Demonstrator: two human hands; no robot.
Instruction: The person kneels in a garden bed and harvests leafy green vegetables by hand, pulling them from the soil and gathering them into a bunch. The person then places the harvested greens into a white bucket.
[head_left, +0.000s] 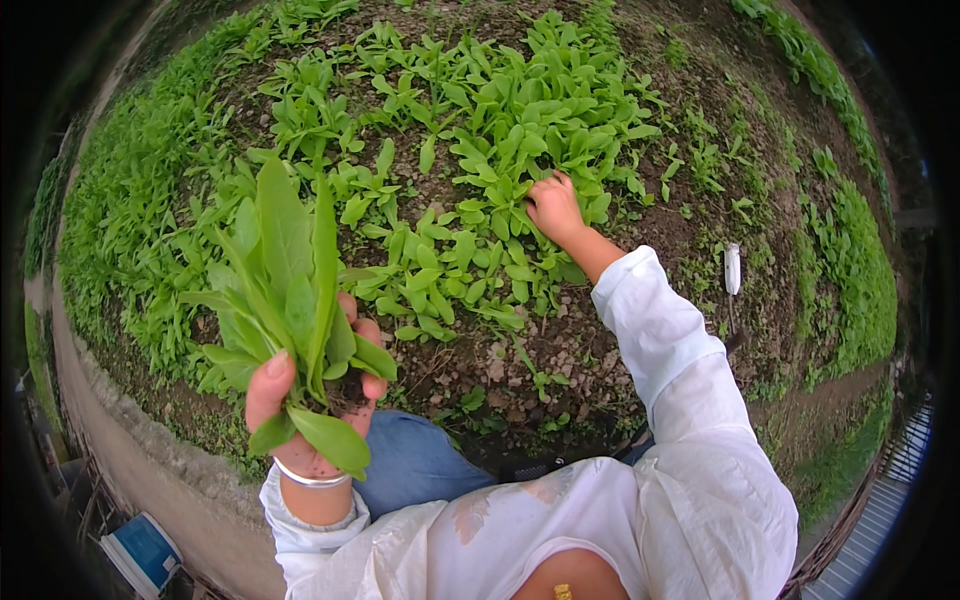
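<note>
My left hand, with a silver bangle at the wrist, is raised at the lower left and grips a bunch of leafy green seedlings. Dark soil clings near the base of the bunch. Farther off, my right hand reaches into a dense patch of low leafy green plants. Its fingertips are partly hidden among the leaves, so whether they hold a plant cannot be told.
A tool with a white handle lies on the soil to the right. A concrete path curves along the left, with a blue and white container beside it. More green plants grow at the far right.
</note>
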